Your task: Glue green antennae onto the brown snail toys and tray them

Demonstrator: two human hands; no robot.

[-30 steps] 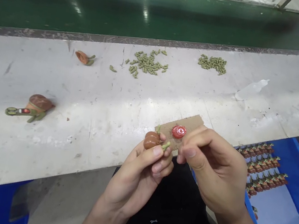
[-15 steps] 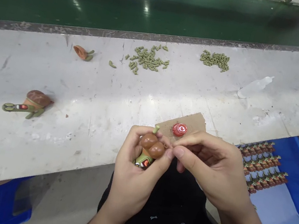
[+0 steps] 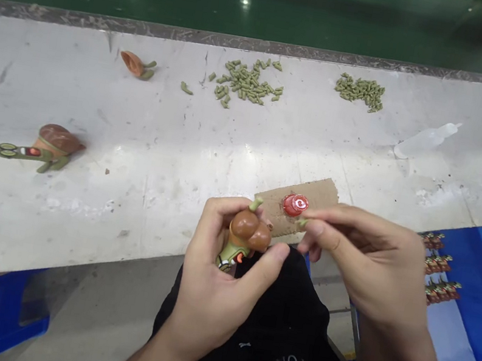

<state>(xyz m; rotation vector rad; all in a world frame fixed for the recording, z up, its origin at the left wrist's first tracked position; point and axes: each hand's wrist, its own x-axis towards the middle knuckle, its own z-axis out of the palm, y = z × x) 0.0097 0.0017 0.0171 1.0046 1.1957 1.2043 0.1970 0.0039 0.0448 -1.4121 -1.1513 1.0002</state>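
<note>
Cradling the glossy brown-and-green, plastic-looking figurine (image 3: 245, 224) near the white table's (image 3: 163, 204) front edge, my left hand (image 3: 222, 279) grasps it; my right hand (image 3: 380, 271) pinches a small green peg (image 3: 303, 222) beside the round red cap (image 3: 295, 205) on brown cardboard (image 3: 324, 195). I judge this peg-fitting; the next move calls for careful alignment.

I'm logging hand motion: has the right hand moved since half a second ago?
Yes: judged against the red object on the cardboard, the right hand has shifted rightward, away from the left hand.
</note>
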